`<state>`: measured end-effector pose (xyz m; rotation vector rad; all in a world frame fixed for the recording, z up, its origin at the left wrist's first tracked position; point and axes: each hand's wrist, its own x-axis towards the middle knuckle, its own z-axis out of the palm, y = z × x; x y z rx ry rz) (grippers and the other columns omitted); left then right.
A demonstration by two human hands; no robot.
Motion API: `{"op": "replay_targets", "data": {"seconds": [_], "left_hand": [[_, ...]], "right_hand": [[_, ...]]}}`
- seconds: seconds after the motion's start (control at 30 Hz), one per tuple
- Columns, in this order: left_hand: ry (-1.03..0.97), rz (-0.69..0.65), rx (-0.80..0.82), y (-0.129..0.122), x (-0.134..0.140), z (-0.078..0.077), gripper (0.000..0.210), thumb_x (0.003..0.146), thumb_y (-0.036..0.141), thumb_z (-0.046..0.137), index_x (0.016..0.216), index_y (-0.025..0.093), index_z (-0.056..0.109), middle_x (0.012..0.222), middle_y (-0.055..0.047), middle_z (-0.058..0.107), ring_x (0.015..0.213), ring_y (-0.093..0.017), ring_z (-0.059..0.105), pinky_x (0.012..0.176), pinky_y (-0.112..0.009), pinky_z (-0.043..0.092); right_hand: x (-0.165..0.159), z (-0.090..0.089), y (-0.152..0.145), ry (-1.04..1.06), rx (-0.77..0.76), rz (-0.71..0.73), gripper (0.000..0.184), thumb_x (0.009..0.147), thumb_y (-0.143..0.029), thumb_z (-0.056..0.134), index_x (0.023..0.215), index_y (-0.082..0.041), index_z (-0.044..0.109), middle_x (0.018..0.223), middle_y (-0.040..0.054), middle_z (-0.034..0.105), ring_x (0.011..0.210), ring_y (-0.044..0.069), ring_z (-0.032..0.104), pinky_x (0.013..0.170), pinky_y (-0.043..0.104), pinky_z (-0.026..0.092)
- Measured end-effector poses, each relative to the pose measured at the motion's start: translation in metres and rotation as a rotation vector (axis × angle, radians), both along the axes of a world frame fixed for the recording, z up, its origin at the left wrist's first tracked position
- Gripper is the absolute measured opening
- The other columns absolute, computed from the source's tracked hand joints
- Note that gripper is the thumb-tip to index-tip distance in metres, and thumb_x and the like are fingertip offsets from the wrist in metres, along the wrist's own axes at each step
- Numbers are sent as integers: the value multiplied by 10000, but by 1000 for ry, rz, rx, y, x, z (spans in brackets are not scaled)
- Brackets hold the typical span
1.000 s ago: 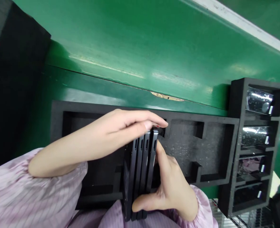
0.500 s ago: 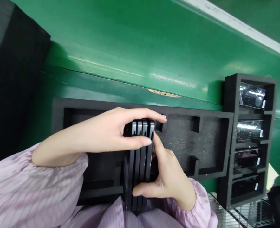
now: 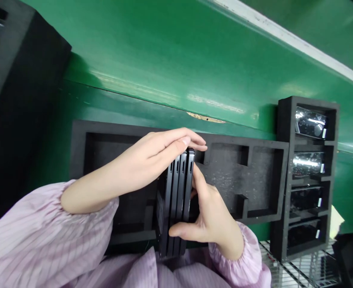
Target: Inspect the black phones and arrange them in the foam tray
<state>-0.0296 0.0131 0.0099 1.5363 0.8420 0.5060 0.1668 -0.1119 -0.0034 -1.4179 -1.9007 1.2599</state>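
A stack of several dark smartphones (image 3: 176,204) stands on edge above the foam tray in front of me, long edges side by side, with small port slots visible at the upper ends. My right hand (image 3: 214,218) grips the stack from the right, its thumb across the near edges and its other fingers partly hidden behind. Across the upper ends lies my left hand (image 3: 161,156), touching them with its fingers stretched out and the thumb alongside. The lower end of the stack is close to my clothing.
Beneath my hands lies a black foam tray (image 3: 280,180) with cut-out compartments. Another foam tray (image 3: 334,160) at the right holds several glossy dark phones (image 3: 306,199) with white labels. A tall black foam block (image 3: 29,76) stands left on the green table (image 3: 152,52). Wire racking (image 3: 311,266) shows lower right.
My left thumb has moved up from the near edges of the phones to the upper ends, beside the fingers. The right hand keeps its grip. The view has shifted slightly.
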Motion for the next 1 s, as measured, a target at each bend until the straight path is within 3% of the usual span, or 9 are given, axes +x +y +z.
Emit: {"op": "replay_targets", "data": {"seconds": [0.13,0.27,0.43,0.57,0.63,0.7,0.8,0.87,1.0], "left_hand": [[-21,15,-45,0,0,-1,364,1203,439,492,1264,250,797,1293,53,877,1245,-114,804,1082,-142,587],[14,8,-55,2,1,-2,320,1135,480,595,1264,278,808,1306,31,874,1269,-189,810,1023,-225,651],[32,-90,-36,5,-2,-4,312,1017,305,660,1297,258,791,1349,-12,857,1287,-233,805,1118,-328,647],[35,-96,47,4,-5,-4,356,946,316,725,1292,283,801,1336,9,850,1253,-232,805,1135,-328,630],[48,-119,52,5,-6,-4,358,936,320,738,1286,293,809,1309,21,854,1228,-227,806,1112,-315,630],[63,-147,42,7,-7,-3,354,942,330,745,1289,299,811,1282,31,859,1198,-219,810,1090,-304,627],[72,-177,35,9,-7,-4,352,960,374,738,1297,307,812,1271,39,865,1173,-218,816,1043,-295,627],[67,-187,36,9,-7,-4,360,967,385,724,1310,321,813,1290,47,864,1192,-220,815,1024,-290,626],[47,-186,42,8,-6,-5,406,942,331,695,1329,317,818,1310,56,863,1198,-198,814,1054,-268,611]], "right_hand": [[0,0,-1,-3,-51,-4,1272,999,-961,555,1808,-69,146,984,90,772,807,312,806,791,480,726],[0,0,-2,1,-38,6,1269,1011,-964,520,1803,-51,132,1006,103,777,833,312,815,790,466,718],[1,-2,-2,-5,16,1,1242,1025,-921,570,1814,-70,125,1010,97,795,807,296,815,766,436,718],[0,0,-2,-9,61,14,1242,1020,-890,629,1825,-98,115,1042,98,811,789,286,813,763,431,728],[-2,2,-3,-18,154,-37,1113,1063,-840,614,1824,-148,187,1044,81,801,766,251,793,756,401,727],[-3,6,-4,-32,290,-164,848,1148,-730,553,1782,-205,351,964,42,767,730,211,750,722,351,711],[-4,12,-4,-54,409,-317,481,1227,-526,512,1614,-262,616,902,21,750,735,183,724,700,306,693],[-6,17,-1,-78,456,-354,318,1226,-369,563,1478,-268,730,995,34,811,779,173,748,724,304,701],[-12,25,9,-170,535,-367,276,1131,-99,679,1309,-262,812,1041,11,856,776,166,767,706,318,700]]}}
